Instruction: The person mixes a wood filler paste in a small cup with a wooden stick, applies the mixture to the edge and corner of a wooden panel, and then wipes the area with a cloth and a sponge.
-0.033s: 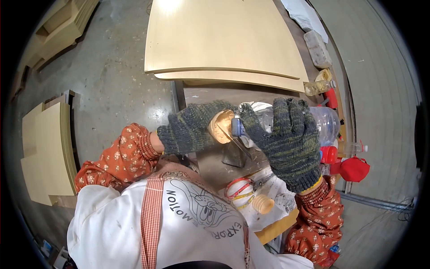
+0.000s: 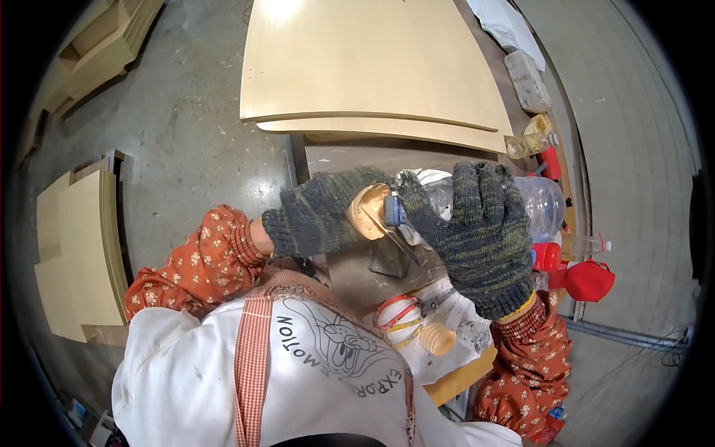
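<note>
In the head view, the gloved left hand (image 2: 324,210) grasps a tan cup (image 2: 366,214) above the workbench (image 2: 350,279); the gloved right hand (image 2: 477,231) clasps a clear plastic bottle (image 2: 545,207) lying sideways, its blue end (image 2: 394,211) beside the cup. Black lettering (image 2: 284,332) flanks a cartoon (image 2: 346,346) on the white sweatshirt (image 2: 186,372).

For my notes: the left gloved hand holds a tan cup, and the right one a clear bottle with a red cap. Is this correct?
No: in the head view, the cap is blue. The left hand holds the tan cup, the right hand the clear bottle.
</note>
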A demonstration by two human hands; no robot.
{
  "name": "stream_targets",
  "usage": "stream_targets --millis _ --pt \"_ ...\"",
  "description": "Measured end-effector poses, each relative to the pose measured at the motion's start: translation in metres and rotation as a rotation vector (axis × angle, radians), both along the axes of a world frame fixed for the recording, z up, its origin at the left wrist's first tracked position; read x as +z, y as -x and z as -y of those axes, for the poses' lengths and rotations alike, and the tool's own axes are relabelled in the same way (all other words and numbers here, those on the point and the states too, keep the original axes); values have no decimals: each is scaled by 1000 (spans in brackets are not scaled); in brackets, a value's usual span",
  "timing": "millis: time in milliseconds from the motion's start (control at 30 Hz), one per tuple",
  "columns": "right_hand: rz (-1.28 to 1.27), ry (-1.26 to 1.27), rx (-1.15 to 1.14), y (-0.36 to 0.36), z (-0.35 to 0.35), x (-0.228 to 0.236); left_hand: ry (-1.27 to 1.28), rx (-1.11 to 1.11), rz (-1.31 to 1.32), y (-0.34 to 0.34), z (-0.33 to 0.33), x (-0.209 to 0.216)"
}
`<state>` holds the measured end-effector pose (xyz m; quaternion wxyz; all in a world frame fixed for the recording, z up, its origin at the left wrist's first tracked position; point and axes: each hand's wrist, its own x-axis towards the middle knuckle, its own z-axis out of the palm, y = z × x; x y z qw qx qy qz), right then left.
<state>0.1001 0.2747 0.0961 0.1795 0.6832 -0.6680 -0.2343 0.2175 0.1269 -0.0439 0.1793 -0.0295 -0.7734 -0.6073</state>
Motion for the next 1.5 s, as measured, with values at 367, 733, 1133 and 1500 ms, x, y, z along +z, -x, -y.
stream_targets --millis 367,733,1133,1500 --pt "-94 -6 17 -4 1 -2 -184 -45 56 13 -10 -30" --pt "-76 8 9 -16 7 4 -85 -70 71 9 -10 -33" --pt "9 7 4 -10 3 4 -2 -67 20 5 -6 -23" --pt "63 100 1 -4 -11 12 -700 -420 -281 23 -23 -44"
